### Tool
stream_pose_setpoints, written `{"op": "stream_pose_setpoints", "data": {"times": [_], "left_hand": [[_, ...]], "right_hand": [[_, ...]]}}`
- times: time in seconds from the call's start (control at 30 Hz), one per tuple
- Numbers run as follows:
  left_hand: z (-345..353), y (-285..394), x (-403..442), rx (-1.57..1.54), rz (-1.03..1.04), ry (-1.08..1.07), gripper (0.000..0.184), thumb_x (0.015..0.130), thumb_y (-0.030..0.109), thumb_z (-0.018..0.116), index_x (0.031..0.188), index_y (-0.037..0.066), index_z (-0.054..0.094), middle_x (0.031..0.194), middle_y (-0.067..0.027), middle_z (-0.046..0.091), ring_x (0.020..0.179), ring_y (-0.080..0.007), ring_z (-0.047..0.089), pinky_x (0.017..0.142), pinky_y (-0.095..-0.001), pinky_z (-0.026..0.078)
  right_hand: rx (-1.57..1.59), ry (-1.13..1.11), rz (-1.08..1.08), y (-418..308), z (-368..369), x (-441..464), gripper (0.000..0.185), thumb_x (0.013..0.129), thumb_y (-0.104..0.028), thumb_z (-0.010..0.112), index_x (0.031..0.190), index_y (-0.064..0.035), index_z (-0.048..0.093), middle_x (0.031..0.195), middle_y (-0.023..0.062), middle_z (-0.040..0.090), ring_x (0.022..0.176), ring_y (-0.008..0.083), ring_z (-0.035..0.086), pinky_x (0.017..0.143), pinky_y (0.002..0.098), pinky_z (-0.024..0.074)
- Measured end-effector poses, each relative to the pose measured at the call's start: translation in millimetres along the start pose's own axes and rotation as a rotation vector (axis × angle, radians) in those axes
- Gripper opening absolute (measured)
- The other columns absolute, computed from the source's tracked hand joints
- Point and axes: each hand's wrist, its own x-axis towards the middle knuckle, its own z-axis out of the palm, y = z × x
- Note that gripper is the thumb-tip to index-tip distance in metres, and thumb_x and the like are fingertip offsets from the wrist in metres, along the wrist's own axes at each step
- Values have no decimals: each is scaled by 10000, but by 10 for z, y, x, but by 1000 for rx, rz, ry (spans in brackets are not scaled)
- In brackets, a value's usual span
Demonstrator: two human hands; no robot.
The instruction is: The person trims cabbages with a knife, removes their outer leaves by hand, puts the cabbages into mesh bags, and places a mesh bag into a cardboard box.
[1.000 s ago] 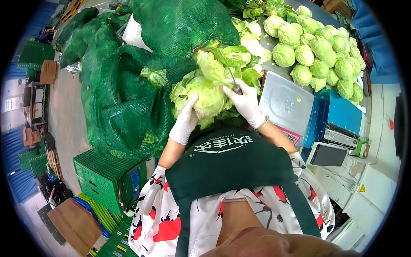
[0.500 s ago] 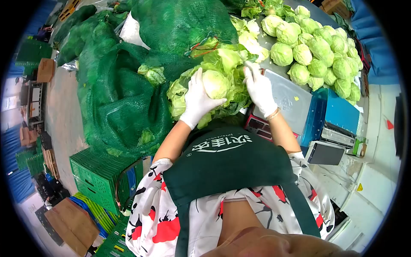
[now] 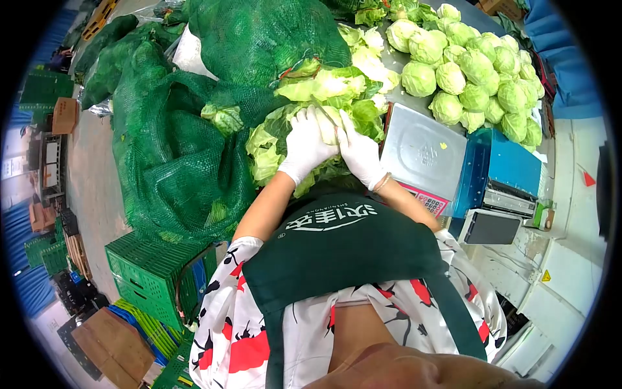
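Both hands wear white gloves and meet around a pale green cabbage (image 3: 328, 124), which they largely cover. My left hand (image 3: 307, 144) is curved over its left side. On the right side rests my right hand (image 3: 358, 150), its fingers together against the cabbage. Whether a knife is in the right hand cannot be seen. Loose outer leaves (image 3: 330, 86) lie beyond and around the hands. A green mesh sack (image 3: 269, 39) full of produce stands just behind the leaves.
A slack green mesh sack (image 3: 184, 175) fills the left. At the right are a metal-topped scale (image 3: 424, 146), a blue container (image 3: 515, 165) and a heap of trimmed cabbages (image 3: 476, 78). Green crates (image 3: 146, 275) stand at the lower left.
The knife visible in the right hand earlier no longer shows. My right hand has moved left from beside the cabbage onto it, and the cabbage is now mostly covered by both hands.
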Motion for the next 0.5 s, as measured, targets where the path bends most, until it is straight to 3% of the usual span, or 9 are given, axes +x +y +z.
{"op": "stream_pose_setpoints", "data": {"times": [0.03,0.13,0.17,0.2,0.27,0.3,0.33,0.4,0.5], "left_hand": [[32,-4,7,6,14,26,1081,597,424,863,1397,-83,342,1301,-240,471,1175,-416,487,976,-448,497],[-15,-46,-1,-8,10,-41,1104,607,487,862,1404,-68,338,1318,-258,462,1224,-417,467,994,-445,486],[-7,-69,-53,-29,-2,-43,1132,615,512,856,1423,-69,316,1334,-270,450,1241,-424,464,1000,-447,482],[12,-107,-129,-48,-13,-43,1161,623,537,850,1442,-69,294,1351,-282,439,1258,-432,462,1006,-448,479],[20,-173,-152,-163,-93,-21,1214,640,574,837,1478,-70,241,1379,-306,421,1271,-445,472,1016,-449,473],[30,-198,-198,-262,-166,-12,1239,648,587,831,1496,-71,210,1391,-318,415,1268,-451,485,1020,-448,471],[46,-240,-226,-357,-234,-3,1264,657,599,824,1513,-72,179,1402,-330,408,1264,-457,498,1023,-448,470],[147,-405,-197,-504,-397,-74,1326,653,618,822,1527,-90,119,1406,-342,420,1200,-449,565,1015,-435,476],[100,-391,-201,-486,-431,-93,1328,632,613,834,1514,-104,148,1397,-334,436,1190,-424,578,1014,-431,476]], "right_hand": [[13,12,4,30,32,18,522,1016,-338,468,1450,-51,429,615,183,637,559,354,651,524,483,523],[218,146,48,228,68,126,436,1050,-341,394,1404,-118,517,941,255,690,838,428,674,740,498,546],[193,47,233,369,14,247,441,1059,-351,355,1348,-97,571,1120,271,646,975,440,645,852,493,532],[146,-5,320,696,160,345,447,1061,-369,365,1314,-89,604,1105,255,664,962,438,654,842,484,537],[194,95,114,1111,403,375,467,1054,-415,405,1309,-84,615,926,217,715,817,377,700,756,430,551],[350,-110,261,1021,224,393,483,1039,-444,458,1304,-76,626,729,155,678,644,246,666,657,360,524],[466,-208,353,787,-29,386,508,1028,-457,489,1353,-80,590,646,123,615,560,154,588,595,324,486],[334,-131,270,736,-72,399,482,1037,-410,440,1388,-92,530,889,253,697,809,408,689,764,458,537],[259,-107,51,181,-629,398,553,1025,-425,450,1486,-123,403,789,253,681,722,415,677,707,474,543]]}}
